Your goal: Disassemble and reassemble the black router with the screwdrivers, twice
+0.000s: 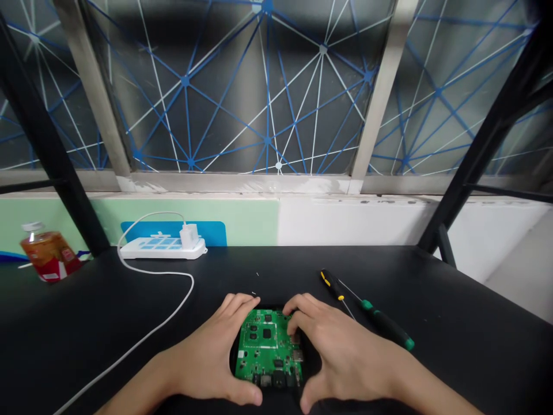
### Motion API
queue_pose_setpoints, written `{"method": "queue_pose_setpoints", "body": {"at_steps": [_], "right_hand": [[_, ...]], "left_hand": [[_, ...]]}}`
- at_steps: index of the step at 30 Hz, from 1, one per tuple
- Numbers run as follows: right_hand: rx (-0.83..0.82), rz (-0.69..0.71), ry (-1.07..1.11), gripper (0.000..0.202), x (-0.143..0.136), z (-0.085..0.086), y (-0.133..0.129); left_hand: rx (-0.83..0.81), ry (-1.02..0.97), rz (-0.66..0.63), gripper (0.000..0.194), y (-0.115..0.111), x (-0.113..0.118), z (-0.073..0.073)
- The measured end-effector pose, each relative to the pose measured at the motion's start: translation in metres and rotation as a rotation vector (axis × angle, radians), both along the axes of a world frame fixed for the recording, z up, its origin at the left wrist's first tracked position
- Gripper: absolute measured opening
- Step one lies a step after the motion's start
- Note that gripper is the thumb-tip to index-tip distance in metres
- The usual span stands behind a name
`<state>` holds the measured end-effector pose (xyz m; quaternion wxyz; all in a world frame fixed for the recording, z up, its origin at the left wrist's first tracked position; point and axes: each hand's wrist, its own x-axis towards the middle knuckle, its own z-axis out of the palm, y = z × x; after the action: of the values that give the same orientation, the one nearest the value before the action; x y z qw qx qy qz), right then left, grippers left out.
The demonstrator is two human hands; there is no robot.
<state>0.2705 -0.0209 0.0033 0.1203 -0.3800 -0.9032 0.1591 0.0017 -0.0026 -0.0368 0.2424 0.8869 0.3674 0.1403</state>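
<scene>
A green circuit board (pixel 266 346) lies in front of me, with dark chips on top and connectors along its near and right edges. Dark edging, perhaps a black case, shows around it. My left hand (pixel 209 351) curves round the board's left side, fingers at the far corner and thumb by the near edge. From the right, my right hand (pixel 341 351) grips it with bent fingertips on the far right part, its thumb near the front corner. Just beyond the right hand lie a yellow-and-black screwdriver (pixel 332 283) and a green-and-black screwdriver (pixel 386 324).
A white power strip (pixel 162 249) with a plugged-in charger (pixel 189 236) stands by the wall. Its white cable (pixel 166 320) runs across the black table (pixel 458 323) at left. A drink bottle (pixel 49 253) stands far left. Black metal posts (pixel 470 144) flank the table.
</scene>
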Motion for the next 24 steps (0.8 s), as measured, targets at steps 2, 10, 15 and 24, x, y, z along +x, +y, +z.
{"method": "queue_pose_setpoints", "body": {"at_steps": [2, 10, 15, 24], "right_hand": [[-0.009, 0.002, 0.011, 0.065, 0.0, -0.0016, 0.0007], [-0.065, -0.016, 0.059, 0.067, 0.0011, -0.0043, 0.0024], [-0.071, -0.018, 0.055, 0.069, 0.0012, -0.0064, 0.0027], [-0.044, -0.038, 0.048, 0.07, 0.0003, -0.0078, 0.0032]], "left_hand": [[-0.005, 0.001, 0.0, 0.118, -0.0002, 0.0001, 0.0015], [-0.002, -0.002, 0.002, 0.115, -0.0013, 0.0013, 0.0027], [-0.012, -0.01, -0.002, 0.113, -0.0019, 0.0015, 0.0036], [0.014, -0.038, 0.0, 0.11, -0.0027, 0.0043, 0.0072]]}}
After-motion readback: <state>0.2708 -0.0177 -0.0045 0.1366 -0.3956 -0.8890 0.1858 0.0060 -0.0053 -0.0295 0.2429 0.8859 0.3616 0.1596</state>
